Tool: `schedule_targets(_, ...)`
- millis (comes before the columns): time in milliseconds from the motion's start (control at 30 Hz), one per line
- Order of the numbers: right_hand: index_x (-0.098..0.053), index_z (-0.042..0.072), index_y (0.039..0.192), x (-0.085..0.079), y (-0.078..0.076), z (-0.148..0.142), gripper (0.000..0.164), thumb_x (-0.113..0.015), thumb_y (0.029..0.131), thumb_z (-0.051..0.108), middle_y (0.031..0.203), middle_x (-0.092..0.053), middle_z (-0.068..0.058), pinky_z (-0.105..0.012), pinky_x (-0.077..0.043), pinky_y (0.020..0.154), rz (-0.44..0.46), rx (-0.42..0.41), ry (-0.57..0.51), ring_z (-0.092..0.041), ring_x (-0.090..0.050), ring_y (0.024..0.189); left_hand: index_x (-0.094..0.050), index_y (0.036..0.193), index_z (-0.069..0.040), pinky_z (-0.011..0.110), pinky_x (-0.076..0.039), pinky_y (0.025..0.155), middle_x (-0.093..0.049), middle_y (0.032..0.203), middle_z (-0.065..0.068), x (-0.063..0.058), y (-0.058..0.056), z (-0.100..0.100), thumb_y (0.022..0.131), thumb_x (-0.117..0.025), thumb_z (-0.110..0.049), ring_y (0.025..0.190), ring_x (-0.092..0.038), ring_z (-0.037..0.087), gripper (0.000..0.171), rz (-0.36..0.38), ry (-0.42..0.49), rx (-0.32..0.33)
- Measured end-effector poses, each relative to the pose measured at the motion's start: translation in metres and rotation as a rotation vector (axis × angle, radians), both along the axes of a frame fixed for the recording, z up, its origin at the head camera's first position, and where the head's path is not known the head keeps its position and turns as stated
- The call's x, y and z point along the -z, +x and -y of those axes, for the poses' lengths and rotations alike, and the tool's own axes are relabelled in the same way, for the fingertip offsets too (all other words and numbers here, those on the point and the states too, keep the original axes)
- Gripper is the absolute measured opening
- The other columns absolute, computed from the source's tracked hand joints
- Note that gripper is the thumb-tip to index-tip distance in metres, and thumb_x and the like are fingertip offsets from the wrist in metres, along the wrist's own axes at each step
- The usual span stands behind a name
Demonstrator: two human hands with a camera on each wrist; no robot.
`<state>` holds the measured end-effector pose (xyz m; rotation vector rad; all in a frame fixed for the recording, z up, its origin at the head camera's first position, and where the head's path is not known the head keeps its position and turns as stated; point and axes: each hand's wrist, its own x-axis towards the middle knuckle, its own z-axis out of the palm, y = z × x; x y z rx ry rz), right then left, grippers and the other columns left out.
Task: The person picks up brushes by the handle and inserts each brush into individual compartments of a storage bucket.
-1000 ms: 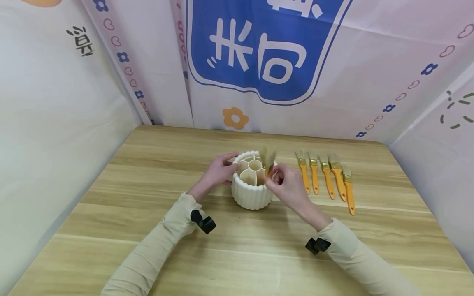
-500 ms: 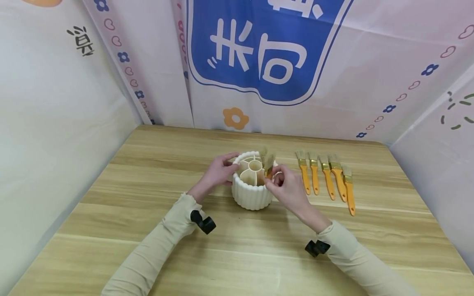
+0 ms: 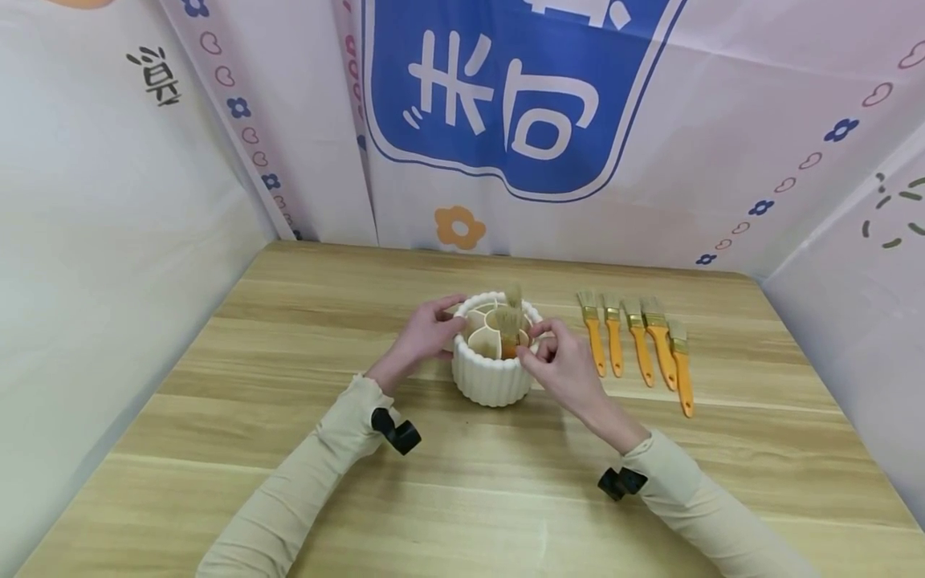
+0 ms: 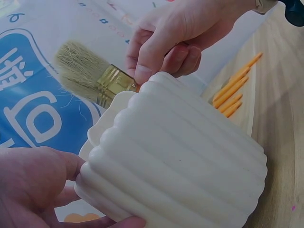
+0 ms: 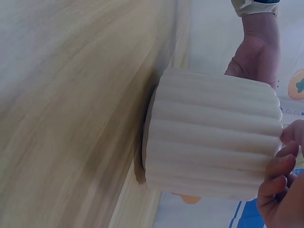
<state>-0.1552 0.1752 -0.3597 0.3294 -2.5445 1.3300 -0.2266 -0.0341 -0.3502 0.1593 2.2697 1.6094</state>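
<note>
A white pot [image 3: 491,384] with a ribbed side stands upright on the wood-grain table [image 3: 470,498], between the two hands. Its inside is split by thin walls that run out from a round middle opening.

The left hand [image 3: 428,331] has a firm grip on the pot's left side, with fingers and thumb at the rim. The right hand [image 3: 567,371] is at the right front of the rim; its grip is a pinch of thumb and fingers on a paintbrush [image 4: 92,76], just below the brush's metal band. That brush points bristles up, its head above the rim and its orange handle reaching down into the pot, seemingly in the front right compartment. Another tuft of bristles shows just behind it, but the two overlap so much that it is hard to tell them apart.

Five more brushes [image 3: 661,345] lie side by side on the table to the right of the pot, bristles toward the back, handles toward the person; the rightmost sits a little nearer the person.

Both arms wear cream sleeves [image 3: 289,482], with a black device [image 3: 397,433] at each wrist. Behind the table hangs a white sheet [image 3: 405,209] with a blue panel [image 3: 462,140] and an orange flower [image 3: 442,228].
</note>
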Motion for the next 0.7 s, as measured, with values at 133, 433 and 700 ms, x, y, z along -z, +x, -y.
schedule_targets(133,-0.057,0.001,0.096,0.000,0.000,-0.002,0.019,-0.066,0.082,0.008,0.050,-0.048,0.000,-0.018,-0.033,0.043,0.002,-0.011,-0.020,-0.004,-0.038,0.042,-0.041,0.142,-0.020,0.039,-0.060,0.069,-0.056,0.123,0.021,-0.001,0.000,0.000,0.092,-0.052,-0.016,0.094,-0.064,0.029,0.050,-0.008,0.003,-0.001)
schedule_targets(433,-0.055,0.001,0.100,0.004,0.004,-0.019,0.022,-0.065,0.085,0.014,0.052,-0.048,0.001,-0.020,-0.036,0.044,0.054,0.027,0.001,-0.005,-0.040,0.043,-0.042,0.141,-0.021,0.037,-0.060,0.069,-0.055,0.125,0.020,0.000,-0.001,-0.001,0.093,-0.053,-0.018,0.101,-0.062,0.033,0.050,-0.005,-0.004,-0.003)
schedule_targets(700,-0.054,0.000,0.104,0.011,-0.002,-0.067,0.024,-0.061,0.088,0.017,0.051,-0.047,0.002,-0.022,-0.031,0.037,0.114,0.158,0.072,-0.004,-0.036,0.040,-0.041,0.142,-0.020,0.039,-0.060,0.071,-0.055,0.126,0.020,0.002,-0.001,-0.002,0.093,-0.052,-0.019,0.099,-0.062,0.031,0.050,-0.014,-0.012,0.004)
